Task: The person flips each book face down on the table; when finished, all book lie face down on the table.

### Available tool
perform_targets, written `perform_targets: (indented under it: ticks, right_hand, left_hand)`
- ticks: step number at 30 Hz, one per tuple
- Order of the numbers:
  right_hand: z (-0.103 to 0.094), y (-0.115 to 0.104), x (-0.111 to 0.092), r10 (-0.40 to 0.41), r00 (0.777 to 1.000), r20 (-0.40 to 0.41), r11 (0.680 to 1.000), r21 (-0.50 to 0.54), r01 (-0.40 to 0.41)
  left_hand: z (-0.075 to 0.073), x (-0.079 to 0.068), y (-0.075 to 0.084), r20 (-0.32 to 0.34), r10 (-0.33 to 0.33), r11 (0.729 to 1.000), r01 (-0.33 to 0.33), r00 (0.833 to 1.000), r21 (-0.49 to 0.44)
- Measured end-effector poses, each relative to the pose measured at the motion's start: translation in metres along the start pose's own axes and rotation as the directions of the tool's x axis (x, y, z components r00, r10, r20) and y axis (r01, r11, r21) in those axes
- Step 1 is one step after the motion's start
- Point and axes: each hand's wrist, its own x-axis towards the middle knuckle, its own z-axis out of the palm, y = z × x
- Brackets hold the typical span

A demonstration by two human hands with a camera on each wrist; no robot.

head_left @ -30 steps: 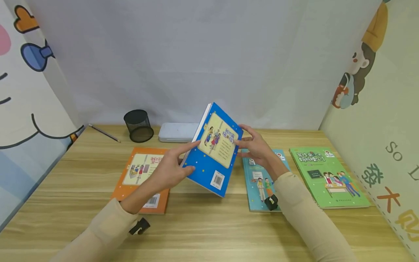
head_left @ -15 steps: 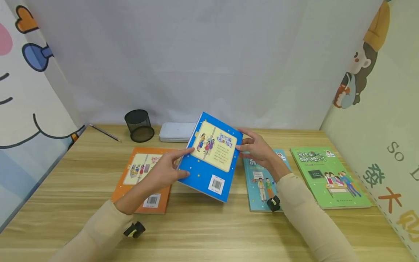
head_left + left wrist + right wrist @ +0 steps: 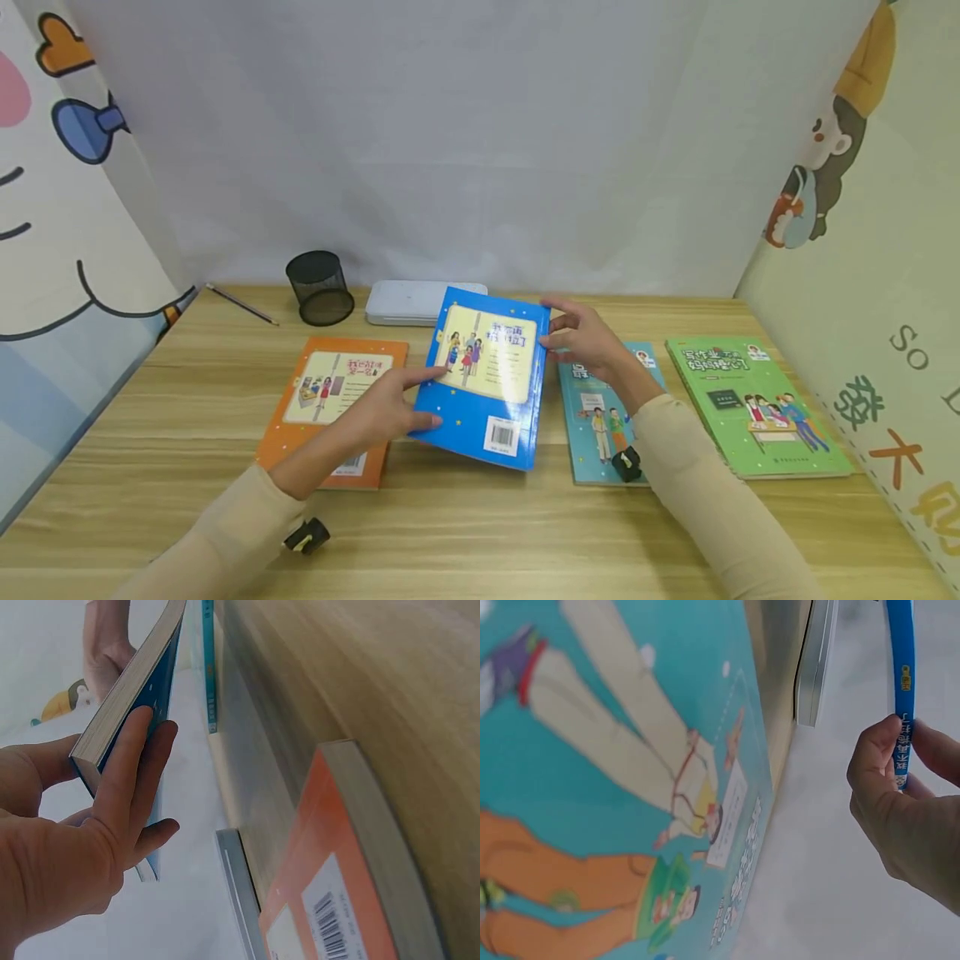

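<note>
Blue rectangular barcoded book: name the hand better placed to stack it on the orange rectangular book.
Left hand, probably: it grips the blue book nearer the orange book than the right hand does.

Place looked like a study-type desk nook; home, school or set, couldn't tell. Wood-grain tbl [image 3: 480, 542] had cartoon-cover bks [image 3: 487, 375], a pencil [image 3: 242, 304], blk mesh pen cup [image 3: 318, 287] & flat pale case [image 3: 408, 302]; plain backdrop [image 3: 465, 150] stood behind, w/ cartoon-print walls [image 3: 82, 229] at L & R.
</note>
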Motion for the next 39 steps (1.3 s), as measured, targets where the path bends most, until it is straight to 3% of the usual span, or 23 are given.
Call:
perform_targets:
  ticks: [8, 18, 27, 39]
  right_hand:
    - [0.006, 0.002, 0.006, 0.071, 0.997, -0.002, 0.991, -0.11, -0.071]
    - [0.015, 0.004, 0.017, 0.159, 0.987, 0.01, 0.966, -0.211, -0.153]
    - [0.021, 0.007, 0.025, 0.225, 0.974, 0.031, 0.951, -0.225, -0.213]
    - [0.02, 0.003, 0.022, 0.279, 0.957, 0.082, 0.936, -0.246, -0.252]
  left_hand:
    - [0.007, -0.003, -0.008, 0.131, -0.085, 0.985, 0.103, 0.988, -0.141]
    - [0.017, -0.003, -0.015, 0.152, -0.112, 0.993, 0.115, 0.982, -0.01]
    - [0.017, 0.0, -0.021, 0.169, -0.139, 0.989, 0.129, 0.976, 0.07]
    - [0.015, 0.002, -0.014, 0.215, -0.134, 0.969, 0.082, 0.967, 0.234]
